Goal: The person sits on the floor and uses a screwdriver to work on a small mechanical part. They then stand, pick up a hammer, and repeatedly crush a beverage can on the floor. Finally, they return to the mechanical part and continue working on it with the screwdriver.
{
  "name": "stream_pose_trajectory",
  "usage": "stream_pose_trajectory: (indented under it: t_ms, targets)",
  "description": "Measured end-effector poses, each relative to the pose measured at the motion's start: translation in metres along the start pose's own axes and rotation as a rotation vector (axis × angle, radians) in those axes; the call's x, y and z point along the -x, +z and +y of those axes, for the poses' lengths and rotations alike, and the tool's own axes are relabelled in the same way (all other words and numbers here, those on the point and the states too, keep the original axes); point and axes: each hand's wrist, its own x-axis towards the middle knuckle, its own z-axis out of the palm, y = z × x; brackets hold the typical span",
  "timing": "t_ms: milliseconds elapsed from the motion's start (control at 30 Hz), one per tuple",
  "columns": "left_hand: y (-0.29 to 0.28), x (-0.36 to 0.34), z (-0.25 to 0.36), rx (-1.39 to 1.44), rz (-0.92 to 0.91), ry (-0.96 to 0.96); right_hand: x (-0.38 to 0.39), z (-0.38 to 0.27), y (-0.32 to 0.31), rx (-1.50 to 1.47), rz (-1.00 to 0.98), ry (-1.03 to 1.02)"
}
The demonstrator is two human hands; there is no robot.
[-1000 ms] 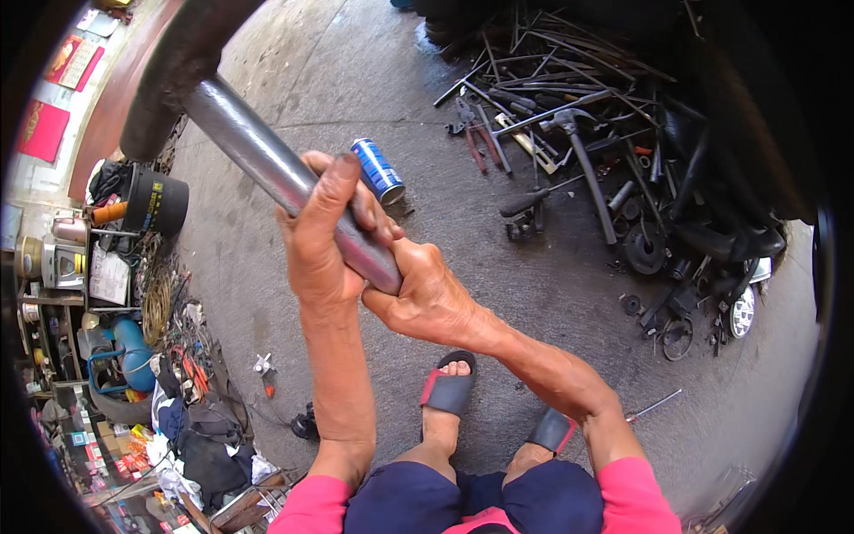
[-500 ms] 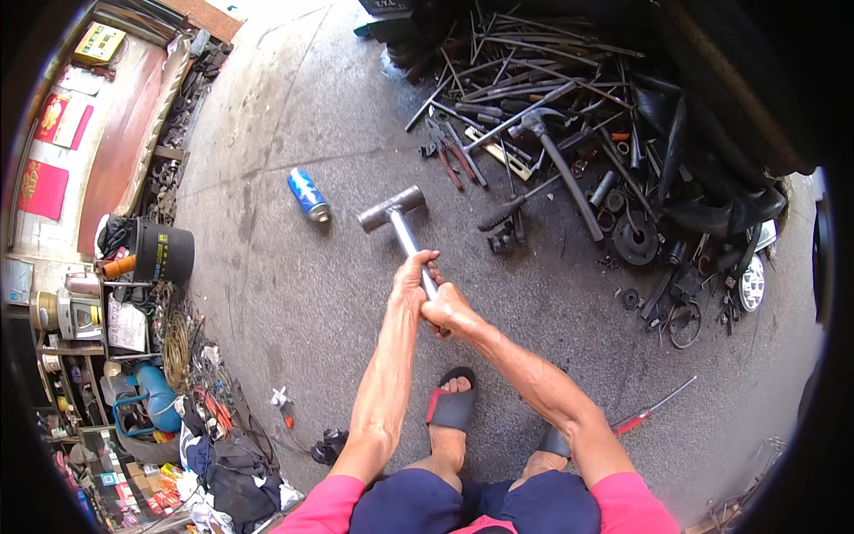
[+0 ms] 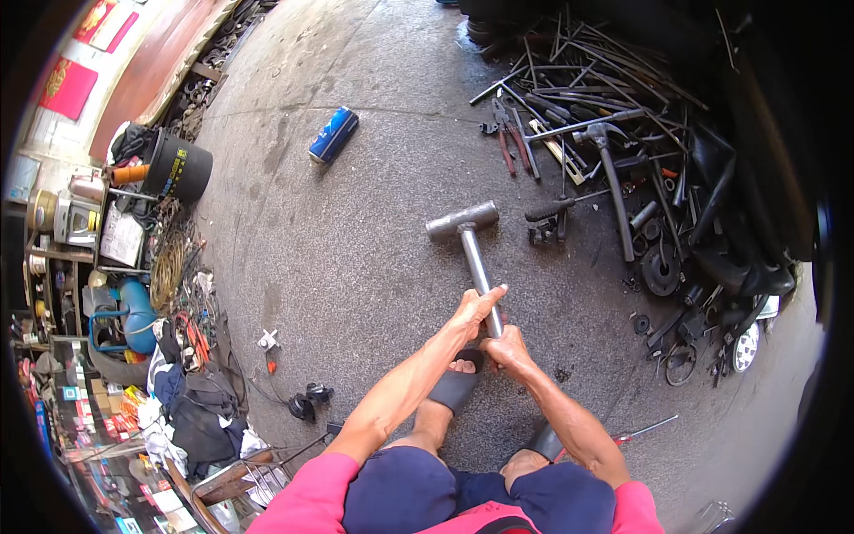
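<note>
My left hand (image 3: 478, 311) and my right hand (image 3: 508, 347) are both closed around the metal handle of a sledgehammer (image 3: 478, 258). The left hand grips higher, nearer the head; the right sits just below it, towards the handle's end. The steel head points away from me, over the grey floor. Whether it touches the ground I cannot tell. Farther off to the left, a blue can (image 3: 334, 135) lies on its side, apart from the hammer. My sandalled foot (image 3: 456, 389) is just below the hands.
At the far right is a heap of metal bars (image 3: 605, 76), with pliers (image 3: 507, 138) and a claw hammer (image 3: 612, 173) at its edge. On the left stand a black bucket (image 3: 178, 167) and cluttered shelves. A screwdriver (image 3: 648, 427) lies at lower right.
The view has shifted and turned. My hands and the sledgehammer have moved right and lower in the picture, still gripped. The blue can now lies at a different angle.
</note>
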Motion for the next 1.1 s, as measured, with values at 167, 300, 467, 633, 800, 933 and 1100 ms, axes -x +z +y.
stream_pose_trajectory:
  t_ms: [167, 300, 467, 633, 800, 933, 1100]
  targets:
    - [-0.053, 0.024, 0.058, -0.466, -0.219, 0.083, 0.006, -0.010, -0.054, 0.384, 0.150, -0.007]
    - [-0.160, -0.010, 0.090, -0.418, 0.110, 0.358, 0.013, -0.028, -0.080, 0.596, 0.202, 0.049]
    - [-0.290, -0.073, 0.159, -0.678, 0.640, 0.709, 0.011, -0.058, -0.070, 0.739, 0.187, 0.223]
    - [-0.334, -0.139, 0.256, -0.830, 0.863, 0.987, 0.019, -0.125, -0.079, 0.989, 0.222, 0.455]
    - [-0.375, -0.194, 0.326, -0.983, 0.854, 0.825, 0.012, -0.222, -0.046, 1.238, 0.211, 0.654]
    - [-0.383, -0.233, 0.343, -0.970, 0.834, 0.758, 0.012, -0.219, -0.053, 1.282, 0.226, 0.620]
    - [-0.387, -0.228, 0.364, -1.136, 0.796, 0.646, 0.011, -0.221, -0.052, 1.346, 0.223, 0.670]
